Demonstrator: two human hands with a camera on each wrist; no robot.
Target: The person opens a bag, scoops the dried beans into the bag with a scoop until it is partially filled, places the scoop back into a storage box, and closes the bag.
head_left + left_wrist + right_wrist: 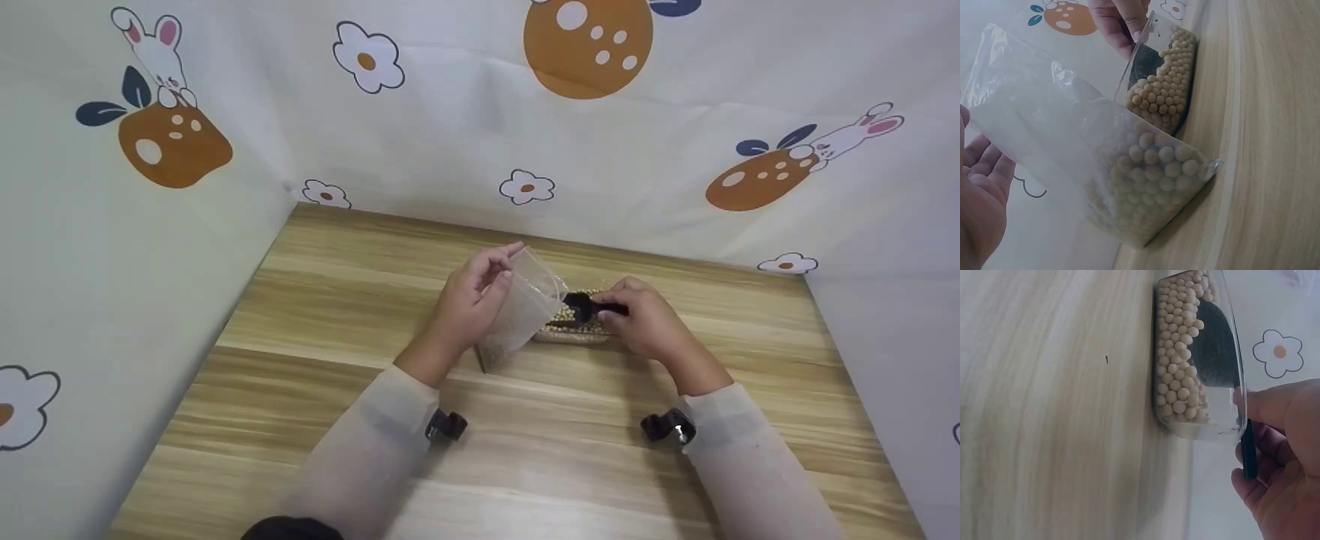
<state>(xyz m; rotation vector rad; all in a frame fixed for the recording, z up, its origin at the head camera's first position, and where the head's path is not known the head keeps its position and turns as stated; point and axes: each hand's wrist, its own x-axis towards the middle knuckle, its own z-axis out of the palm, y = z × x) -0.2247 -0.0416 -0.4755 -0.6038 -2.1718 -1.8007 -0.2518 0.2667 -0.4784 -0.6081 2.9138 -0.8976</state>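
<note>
While the right fingers (1275, 405) gripped a black scoop (1213, 349), its bowl in the clear box (1196, 432) beside them, the left fingers (491, 260) pinched the bag's (1044, 112) top edge. I judged bagging partway: pale beads (1151, 171) filled its bottom, below the left fingers; the box held more. Bag looked translucent, crinkled.

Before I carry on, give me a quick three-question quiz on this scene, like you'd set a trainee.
1. Which hand holds the black scoop?
2. True or false: the plastic bag is empty.
3. Where is the scoop's bowl?
A) inside the clear container
B) inside the bag
C) on the bare table

Key:
1. The right hand.
2. False; beige balls lie in its lower part.
3. A
</note>
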